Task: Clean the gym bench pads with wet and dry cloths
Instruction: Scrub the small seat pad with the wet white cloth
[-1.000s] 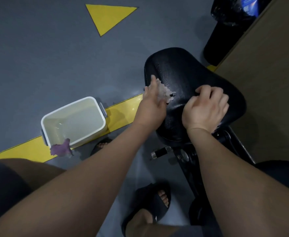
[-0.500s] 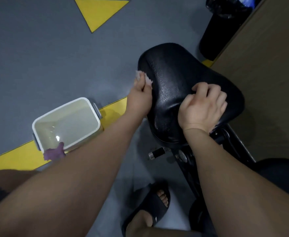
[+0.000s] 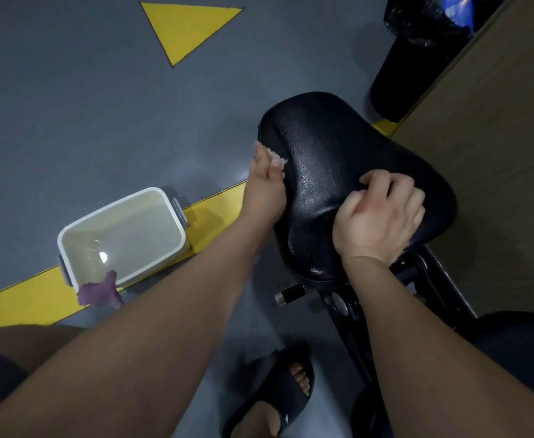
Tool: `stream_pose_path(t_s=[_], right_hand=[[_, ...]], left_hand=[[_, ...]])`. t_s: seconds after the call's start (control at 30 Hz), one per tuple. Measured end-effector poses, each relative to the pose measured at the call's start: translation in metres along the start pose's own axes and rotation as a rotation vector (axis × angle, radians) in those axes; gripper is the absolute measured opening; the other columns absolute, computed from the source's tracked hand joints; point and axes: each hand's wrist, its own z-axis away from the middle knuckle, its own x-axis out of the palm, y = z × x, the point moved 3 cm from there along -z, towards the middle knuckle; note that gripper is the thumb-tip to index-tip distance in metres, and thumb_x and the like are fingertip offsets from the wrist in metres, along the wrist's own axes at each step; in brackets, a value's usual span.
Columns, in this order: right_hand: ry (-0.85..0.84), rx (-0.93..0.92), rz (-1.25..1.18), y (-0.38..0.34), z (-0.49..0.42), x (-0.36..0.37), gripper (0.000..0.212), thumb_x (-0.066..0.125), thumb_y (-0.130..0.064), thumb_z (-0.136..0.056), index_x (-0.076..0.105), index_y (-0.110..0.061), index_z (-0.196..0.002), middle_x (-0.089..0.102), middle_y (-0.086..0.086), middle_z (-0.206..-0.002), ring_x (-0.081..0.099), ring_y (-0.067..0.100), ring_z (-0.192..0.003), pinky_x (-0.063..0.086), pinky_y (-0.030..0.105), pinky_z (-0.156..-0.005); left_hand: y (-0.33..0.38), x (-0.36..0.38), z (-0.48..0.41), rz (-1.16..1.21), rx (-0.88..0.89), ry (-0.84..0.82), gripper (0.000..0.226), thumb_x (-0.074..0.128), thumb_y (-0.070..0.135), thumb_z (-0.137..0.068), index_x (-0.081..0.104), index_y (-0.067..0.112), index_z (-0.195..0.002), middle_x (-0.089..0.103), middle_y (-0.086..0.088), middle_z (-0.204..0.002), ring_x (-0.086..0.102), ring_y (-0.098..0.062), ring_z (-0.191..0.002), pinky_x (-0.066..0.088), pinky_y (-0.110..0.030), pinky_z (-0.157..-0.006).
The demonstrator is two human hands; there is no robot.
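**Head view.** The black seat pad (image 3: 338,165) lies at 2 o'clock from the centre of my view. The left hand (image 3: 264,191) pinches a pale cloth (image 3: 276,159) against the pad's 9 o'clock edge, its fingers curled round the wad. The right hand (image 3: 379,216) rests on top of the pad with fingers curled and knuckles up. I cannot tell whether it holds anything. At 8 o'clock a white tub (image 3: 152,263), with a glint of liquid inside, stands across a yellow line (image 3: 218,207) on the grey floor. A purple cloth (image 3: 98,294) is draped over the tub's 7 o'clock corner.
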Motion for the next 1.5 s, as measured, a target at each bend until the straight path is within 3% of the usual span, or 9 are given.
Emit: stream_pose_path(t_s=[0.2, 0.5, 0.6, 0.7, 0.9, 1.0, 1.27, 1.4, 1.5], right_hand=[[-0.004, -0.002, 0.011, 0.000, -0.001, 0.003, 0.022, 0.050, -0.020, -0.084, 0.064, -0.018, -0.100, 0.058, 0.009, -0.110, 0.052, 0.034, -0.099, 0.037, 0.044, -0.085], [-0.018, -0.003, 0.038, -0.002, -0.001, 0.000, 0.022, 0.050, -0.020, -0.084, 0.064, -0.018, -0.101, 0.058, 0.010, -0.112, 0.052, 0.035, -0.099, 0.037, 0.045, -0.085], [-0.007, -0.014, 0.045, -0.002, -0.001, 0.002, 0.021, 0.051, -0.020, -0.084, 0.064, -0.018, -0.101, 0.058, 0.010, -0.112, 0.052, 0.035, -0.099, 0.036, 0.044, -0.085], [-0.008, -0.015, 0.048, -0.001, -0.001, 0.003, 0.021, 0.052, -0.021, -0.085, 0.064, -0.018, -0.102, 0.058, 0.009, -0.112, 0.051, 0.034, -0.098, 0.035, 0.044, -0.085], [-0.009, -0.014, 0.032, -0.002, -0.001, 0.002, 0.021, 0.052, -0.018, -0.084, 0.064, -0.016, -0.101, 0.058, 0.010, -0.110, 0.051, 0.035, -0.098, 0.036, 0.045, -0.084], [-0.006, -0.015, 0.022, -0.003, -0.001, 0.002, 0.021, 0.052, -0.018, -0.084, 0.064, -0.016, -0.101, 0.058, 0.010, -0.110, 0.050, 0.035, -0.098, 0.036, 0.045, -0.084], [-0.014, -0.001, 0.023, -0.003, -0.001, 0.001, 0.021, 0.054, -0.018, -0.083, 0.065, -0.018, -0.101, 0.058, 0.009, -0.110, 0.051, 0.034, -0.099, 0.036, 0.045, -0.085], [-0.021, 0.003, 0.015, -0.001, -0.001, 0.002, 0.022, 0.052, -0.020, -0.084, 0.065, -0.017, -0.102, 0.058, 0.009, -0.111, 0.051, 0.034, -0.102, 0.037, 0.045, -0.087], [-0.013, -0.005, 0.011, -0.001, -0.001, 0.003, 0.023, 0.051, -0.021, -0.084, 0.064, -0.017, -0.102, 0.058, 0.010, -0.111, 0.050, 0.034, -0.103, 0.036, 0.045, -0.087]], left_hand=[[0.008, -0.006, -0.053, 0.186, -0.133, -0.016, 0.046, 0.031, 0.040, -0.111, 0.032, 0.022, -0.153, 0.057, 0.001, -0.138, 0.054, -0.017, -0.127, 0.042, -0.037, -0.113], [-0.007, -0.008, -0.033, 0.206, -0.118, -0.075, 0.075, 0.037, 0.035, -0.110, -0.019, 0.025, -0.159, 0.032, 0.001, -0.162, 0.038, -0.018, -0.144, 0.030, -0.029, -0.118], [0.004, -0.016, -0.064, 0.157, -0.100, -0.092, 0.052, 0.040, 0.027, -0.110, 0.026, 0.013, -0.158, 0.063, 0.003, -0.116, 0.063, -0.005, -0.097, 0.053, -0.018, -0.082], [0.015, -0.015, -0.066, 0.188, -0.062, -0.098, 0.029, 0.040, 0.023, -0.111, 0.054, 0.009, -0.133, 0.060, 0.008, -0.086, 0.057, 0.004, -0.063, 0.044, -0.016, -0.059], [0.004, -0.013, -0.052, 0.178, -0.040, -0.038, 0.054, 0.043, 0.038, -0.108, 0.029, 0.027, -0.160, 0.063, 0.019, -0.090, 0.057, 0.000, -0.078, 0.045, -0.020, -0.086], [0.028, -0.015, -0.075, 0.077, -0.006, -0.060, 0.049, 0.040, 0.033, -0.110, 0.035, 0.021, -0.158, 0.059, 0.009, -0.135, 0.055, -0.002, -0.113, 0.039, -0.025, -0.113], [0.013, -0.011, -0.048, 0.133, 0.018, -0.024, 0.052, 0.047, 0.034, -0.107, 0.035, 0.027, -0.157, 0.041, 0.011, -0.158, 0.038, -0.005, -0.144, 0.027, -0.025, -0.122], [0.031, -0.013, -0.077, 0.056, -0.033, -0.063, 0.046, 0.038, 0.031, -0.110, 0.037, 0.030, -0.156, 0.064, 0.011, -0.124, 0.060, -0.011, -0.111, 0.048, -0.023, -0.093], [0.056, -0.007, -0.097, -0.162, 0.021, -0.123, 0.034, 0.037, 0.019, -0.108, 0.056, 0.026, -0.135, 0.060, 0.000, -0.107, 0.055, -0.018, -0.100, 0.035, -0.024, -0.077]])
